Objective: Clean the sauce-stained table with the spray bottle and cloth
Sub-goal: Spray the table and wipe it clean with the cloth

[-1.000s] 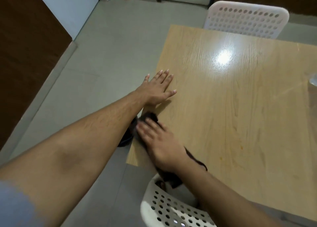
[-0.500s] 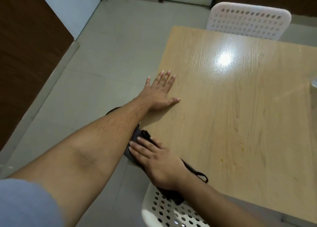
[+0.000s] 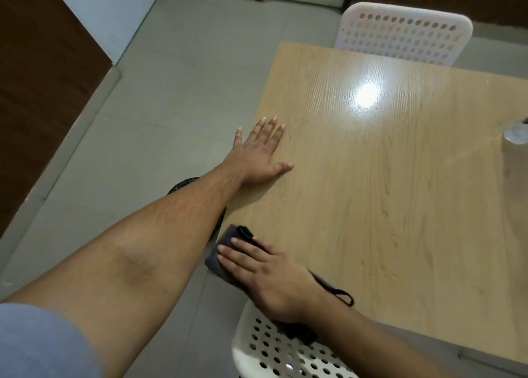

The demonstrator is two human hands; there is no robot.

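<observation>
Hands flat on a glossy wood-grain surface point(image 3: 385, 177): my left hand point(image 3: 261, 154) rests open-palmed at its left edge, fingers straight, while my right hand point(image 3: 265, 277) presses a dark, soft cloth point(image 3: 228, 237) against the near-left corner with straight fingers. Faint orange sauce specks point(image 3: 394, 239) dot the grain to the right. Perforated white plastic chairs point(image 3: 400, 31) stand alongside.

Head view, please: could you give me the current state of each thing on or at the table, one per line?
Left hand: open, flat on the table near its left edge.
Right hand: open, straight fingers pressing the cloth.
Cloth: dark, at the near left corner, partly overhanging the edge.
Table: faint orange sauce specks remain near the front right.
Spray bottle: at the right frame edge, mostly cut off.
Far chair: pushed up to the table.
</observation>
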